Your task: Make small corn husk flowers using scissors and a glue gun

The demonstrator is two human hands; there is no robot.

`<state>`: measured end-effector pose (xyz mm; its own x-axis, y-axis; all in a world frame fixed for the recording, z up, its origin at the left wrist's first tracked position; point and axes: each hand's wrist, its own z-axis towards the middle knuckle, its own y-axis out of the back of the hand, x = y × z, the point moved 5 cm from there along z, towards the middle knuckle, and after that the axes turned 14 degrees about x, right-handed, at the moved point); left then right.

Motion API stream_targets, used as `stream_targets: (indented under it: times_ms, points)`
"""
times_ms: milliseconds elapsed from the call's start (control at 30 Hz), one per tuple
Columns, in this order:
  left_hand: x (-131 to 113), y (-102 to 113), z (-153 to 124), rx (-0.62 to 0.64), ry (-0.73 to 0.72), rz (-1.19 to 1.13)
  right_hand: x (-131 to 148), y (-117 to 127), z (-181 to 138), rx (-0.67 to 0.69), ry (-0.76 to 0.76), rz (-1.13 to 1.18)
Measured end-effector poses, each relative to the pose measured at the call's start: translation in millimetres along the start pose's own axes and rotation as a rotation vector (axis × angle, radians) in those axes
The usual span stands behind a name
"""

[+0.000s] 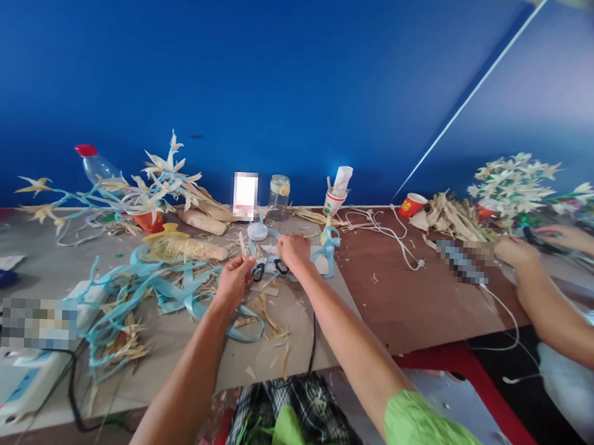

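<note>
My left hand [234, 280] is closed in a pinch at the near middle of the table, and a light blue ribbon strip [253, 330] runs from it toward the table edge. My right hand [292, 250] is curled just beyond it, over black-handled scissors [270, 268] that lie on the grey tabletop [173, 348]. I cannot tell whether the right hand's fingers grip the scissors or only rest on them. A looped blue ribbon bow [328, 249] stands right of that hand. Cut straw-coloured husk scraps [267, 323] lie below both hands.
A tangle of blue ribbon [141, 288] and husk flowers [145, 186] fills the left side. A glass jar [279, 197], paper cups [334, 199], a bottle [95, 164] and a white cable [399, 240] sit farther back. Another person's arm [544, 305] works at the right beside white flowers [515, 183].
</note>
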<state>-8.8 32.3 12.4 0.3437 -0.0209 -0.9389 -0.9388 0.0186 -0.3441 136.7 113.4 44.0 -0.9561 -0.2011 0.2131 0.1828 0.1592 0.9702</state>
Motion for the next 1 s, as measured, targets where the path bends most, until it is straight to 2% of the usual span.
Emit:
stream_targets:
  times_ms: [133, 300, 467, 700, 833, 1000]
  points:
    - [-1, -1, -1, 0.011, -0.003, -0.007, 5, -14, 10, 0.156, 0.077, -0.15]
    - [-1, 0, -1, -0.001, -0.001, -0.017, 13, -20, 16, 0.205, 0.144, -0.172]
    - [0, 2, 0, -0.008, -0.01, -0.027, 18, -12, 12, 0.159, 0.17, -0.123]
    - [0, 1, -1, -0.029, -0.028, -0.038, 19, -6, 8, 0.098, 0.2, 0.081]
    - [0, 1, -1, -0.016, -0.021, -0.029, 15, -1, 14, 0.126, 0.234, 0.222]
    - [-2, 0, -2, -0.01, -0.023, -0.035, 1, 19, 22, 0.034, 0.174, 0.357]
